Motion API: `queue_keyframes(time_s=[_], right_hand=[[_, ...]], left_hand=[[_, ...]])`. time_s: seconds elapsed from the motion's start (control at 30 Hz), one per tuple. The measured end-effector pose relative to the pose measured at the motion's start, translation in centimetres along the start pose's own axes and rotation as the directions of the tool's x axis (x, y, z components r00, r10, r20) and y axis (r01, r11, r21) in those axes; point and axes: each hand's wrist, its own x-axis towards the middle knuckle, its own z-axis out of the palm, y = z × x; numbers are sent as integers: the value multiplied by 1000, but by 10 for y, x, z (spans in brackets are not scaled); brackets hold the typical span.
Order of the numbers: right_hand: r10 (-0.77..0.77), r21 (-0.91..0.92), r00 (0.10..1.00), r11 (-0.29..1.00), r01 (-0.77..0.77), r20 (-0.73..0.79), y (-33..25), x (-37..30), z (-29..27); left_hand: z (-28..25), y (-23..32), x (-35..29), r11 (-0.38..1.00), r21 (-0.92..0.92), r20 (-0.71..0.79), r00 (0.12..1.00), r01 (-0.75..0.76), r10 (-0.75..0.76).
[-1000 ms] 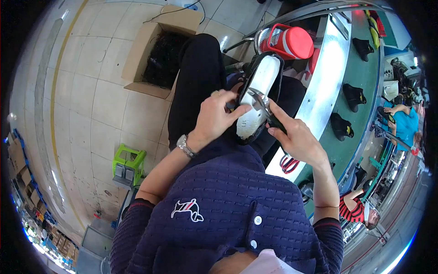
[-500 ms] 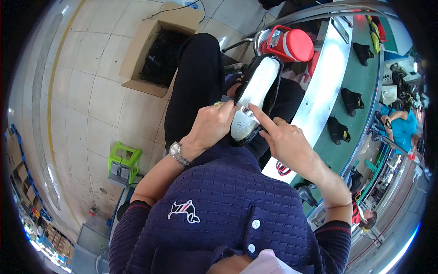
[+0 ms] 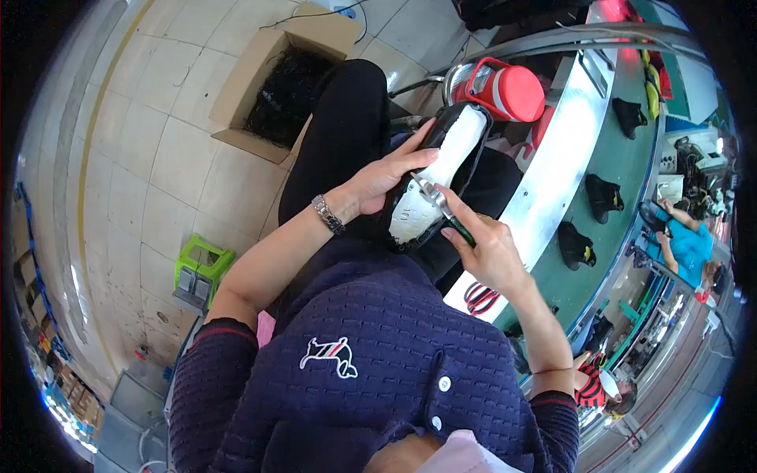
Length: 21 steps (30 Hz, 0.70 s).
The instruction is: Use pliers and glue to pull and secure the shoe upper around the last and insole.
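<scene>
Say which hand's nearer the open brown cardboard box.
Left. The left hand, holding the black-and-white shoe, is below-right of the box in view; the right hand, gripping a silver metal tool, is farther that way.

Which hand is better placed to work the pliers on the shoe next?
Probably the right hand: it holds the pliers, their tip over the shoe's white underside. The left hand holds the shoe's side, so it seems better placed to steady it.

Bright light, white glare on the metal ledge (image 3: 560,162), fisheye-bent edges, black corners.
</scene>
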Motion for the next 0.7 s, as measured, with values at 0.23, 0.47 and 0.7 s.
queue_keyframes(time_s=[0.23, 0.47, 0.7], right_hand=[[-223, -206, 957, 961, 184, -187, -19, 45, -71], [19, -586, 979, 803, 107, 205, 6, 63, -68], [82, -549, 976, 835, 44, 202, 7, 71, -55]], left_hand=[[-6, 10, -5, 994, 110, -27, 1000, 15, -12], [-9, 13, -4, 985, 165, -16, 999, 38, -36], [-19, 10, 1, 992, 57, -11, 993, 117, -116]])
